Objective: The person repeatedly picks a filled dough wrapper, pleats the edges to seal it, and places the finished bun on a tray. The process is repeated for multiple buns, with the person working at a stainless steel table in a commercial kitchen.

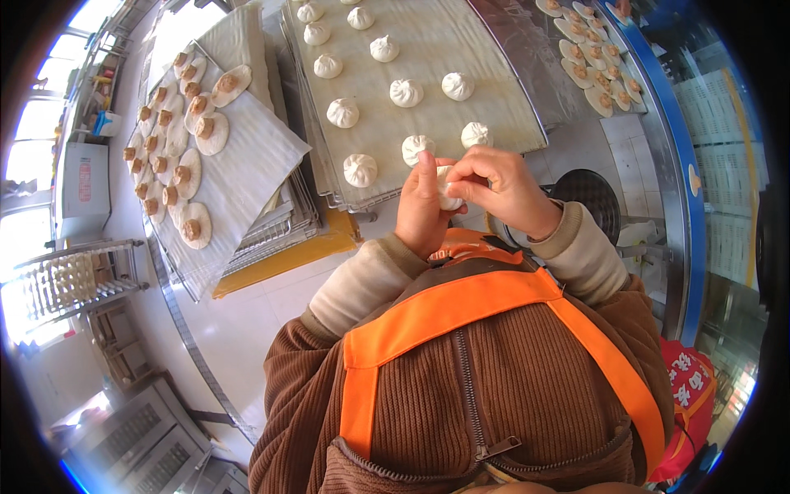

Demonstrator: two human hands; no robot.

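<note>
A white dough bun [449,189] lies cradled in my left hand [422,210], thumb raised along its side. My right hand [503,185] pinches the dough at the bun's edge with thumb and fingertips. Both hands are just in front of the near edge of a lined tray [376,133]. Pleated buns stand spaced out on that tray; the closest are one bun [418,149] just behind my left thumb and another bun [477,134] behind my right hand. My fingers hide part of the held bun.
At left, a cloth-covered tray [259,148] holds flat dough rounds topped with filling [191,230], above stacked wire racks [278,225]. More filled rounds [597,100] lie at the far right. A round black stool seat [586,200] and a blue-edged counter [694,247] stand at my right.
</note>
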